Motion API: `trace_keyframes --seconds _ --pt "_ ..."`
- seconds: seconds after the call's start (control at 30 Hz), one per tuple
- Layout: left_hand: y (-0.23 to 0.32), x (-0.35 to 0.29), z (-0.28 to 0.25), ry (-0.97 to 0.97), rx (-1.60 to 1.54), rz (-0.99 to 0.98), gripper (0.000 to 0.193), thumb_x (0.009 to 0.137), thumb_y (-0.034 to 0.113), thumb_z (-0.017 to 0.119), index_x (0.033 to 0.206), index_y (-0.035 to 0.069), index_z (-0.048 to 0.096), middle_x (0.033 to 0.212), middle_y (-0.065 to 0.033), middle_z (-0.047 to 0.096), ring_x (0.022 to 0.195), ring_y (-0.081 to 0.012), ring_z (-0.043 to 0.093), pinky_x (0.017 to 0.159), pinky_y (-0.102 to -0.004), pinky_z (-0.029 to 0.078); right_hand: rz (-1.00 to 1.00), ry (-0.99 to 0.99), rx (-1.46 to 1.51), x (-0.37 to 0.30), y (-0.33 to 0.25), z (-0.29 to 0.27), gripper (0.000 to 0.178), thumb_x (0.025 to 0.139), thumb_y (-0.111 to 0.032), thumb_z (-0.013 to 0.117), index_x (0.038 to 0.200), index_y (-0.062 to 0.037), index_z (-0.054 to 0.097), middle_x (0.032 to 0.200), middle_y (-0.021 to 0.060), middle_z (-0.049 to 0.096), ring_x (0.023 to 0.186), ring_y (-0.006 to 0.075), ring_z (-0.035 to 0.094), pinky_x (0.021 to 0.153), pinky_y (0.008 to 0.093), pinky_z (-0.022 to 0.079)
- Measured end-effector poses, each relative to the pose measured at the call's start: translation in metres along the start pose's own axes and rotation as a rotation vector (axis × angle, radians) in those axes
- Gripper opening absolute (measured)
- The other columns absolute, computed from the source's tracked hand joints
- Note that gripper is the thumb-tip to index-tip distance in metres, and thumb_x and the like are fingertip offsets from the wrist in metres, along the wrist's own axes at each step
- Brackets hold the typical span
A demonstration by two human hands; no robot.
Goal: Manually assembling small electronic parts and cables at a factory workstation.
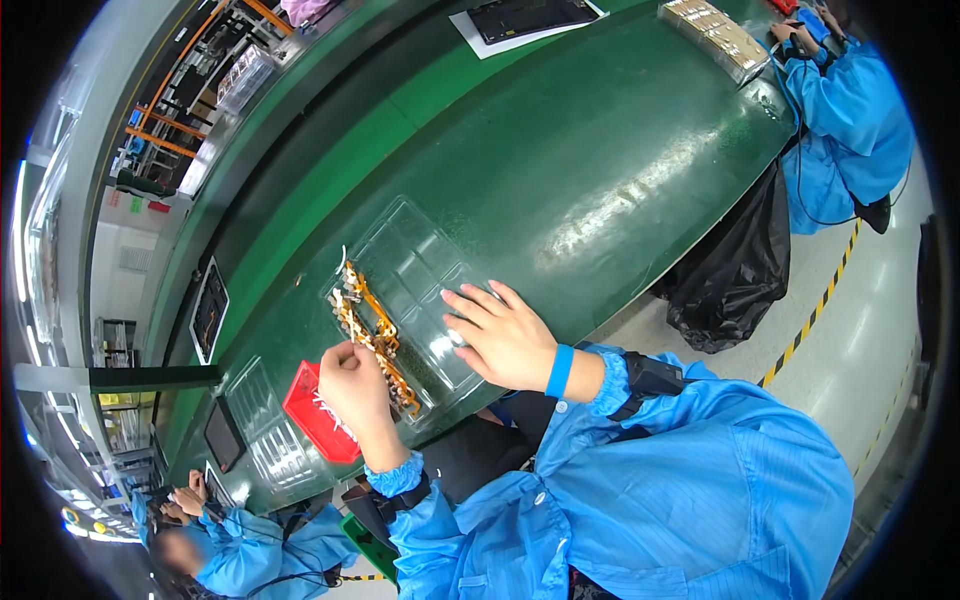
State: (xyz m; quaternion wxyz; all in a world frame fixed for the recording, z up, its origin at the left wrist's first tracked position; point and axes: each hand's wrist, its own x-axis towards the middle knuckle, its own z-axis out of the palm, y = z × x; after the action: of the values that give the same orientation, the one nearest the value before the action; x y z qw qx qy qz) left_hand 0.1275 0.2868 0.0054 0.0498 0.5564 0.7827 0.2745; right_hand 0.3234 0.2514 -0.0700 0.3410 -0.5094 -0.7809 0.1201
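Observation:
My left hand [356, 392] is closed in a pinch at the near left part of a clear plastic tray [402, 232]. What its fingertips hold, if anything, is too small to make out. Just beyond them runs a row of orange flex cables [380, 322] with white and metallic bits, lying along the tray's left side. My right hand [505, 338] rests with fingers spread over the tray's right side, holding nothing. A red bin [312, 425] with thin white strips in it sits left of my left hand, partly hidden by it.
The green table [600, 130] bears another clear tray [272, 440], a dark flat panel [224, 436], a dark panel on white [525, 18] and a block of stacked parts [715, 38]. A black bag [735, 265] hangs at the right edge. Co-workers sit far right and lower left.

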Motion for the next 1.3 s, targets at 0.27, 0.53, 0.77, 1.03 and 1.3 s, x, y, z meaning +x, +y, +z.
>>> trace_keyframes --seconds 0.27,0.53,0.77,1.03,1.3 --pt "-0.006 -0.015 -0.003 -0.03 -0.259 0.049 0.011 0.09 0.007 0.063 0.09 -0.005 0.063 0.08 -0.0146 0.071 0.074 -0.0193 0.07 0.068 -0.0284 0.055 -0.018 0.007 -0.02 -0.001 -0.001 0.002 0.04 0.086 -0.029 0.064 0.118 -0.0055 0.064 0.14 0.0128 0.05 0.132 0.0302 0.043 0.111 0.0509 0.029" --pt "-0.028 -0.061 -0.075 -0.326 -1.494 -0.308 0.011 0.096 0.013 0.057 0.103 0.005 0.055 0.091 -0.0101 0.065 0.082 -0.0227 0.067 0.069 -0.0301 0.055 0.392 -0.277 1.313 -0.019 -0.045 -0.037 0.023 0.097 -0.021 0.057 0.11 -0.0013 0.06 0.104 0.0125 0.066 0.097 0.0201 0.064 0.081 0.0322 0.052" --pt "-0.045 -0.139 -0.107 -0.416 -1.553 -0.19 0.015 0.092 0.013 0.059 0.093 0.0 0.051 0.079 -0.0142 0.06 0.068 -0.024 0.062 0.062 -0.0346 0.053 0.712 -0.687 2.492 -0.04 -0.071 -0.009 0.04 0.104 -0.026 0.044 0.132 0.0024 0.049 0.127 0.0224 0.059 0.116 0.0304 0.061 0.097 0.0384 0.052" --pt "-0.105 -0.179 -0.14 -0.323 -1.417 -0.283 0.017 0.092 0.013 0.06 0.096 0.001 0.05 0.078 -0.0112 0.059 0.069 -0.0197 0.058 0.065 -0.0322 0.048 0.664 -0.997 1.801 -0.038 -0.102 -0.036 0.026 0.098 -0.013 0.057 0.115 0.0058 0.06 0.104 0.0159 0.069 0.091 0.0243 0.071 0.078 0.0295 0.059" --pt "-0.129 -0.196 -0.173 -0.298 -1.013 -0.351 0.007 0.087 0.0 0.063 0.088 -0.004 0.057 0.084 -0.0168 0.066 0.078 -0.0201 0.065 0.074 -0.029 0.051 0.388 -0.743 1.314 -0.034 -0.147 -0.019 0.025 0.096 -0.01 0.058 0.115 0.0058 0.061 0.097 0.0124 0.071 0.085 0.0159 0.07 0.074 0.0285 0.058"
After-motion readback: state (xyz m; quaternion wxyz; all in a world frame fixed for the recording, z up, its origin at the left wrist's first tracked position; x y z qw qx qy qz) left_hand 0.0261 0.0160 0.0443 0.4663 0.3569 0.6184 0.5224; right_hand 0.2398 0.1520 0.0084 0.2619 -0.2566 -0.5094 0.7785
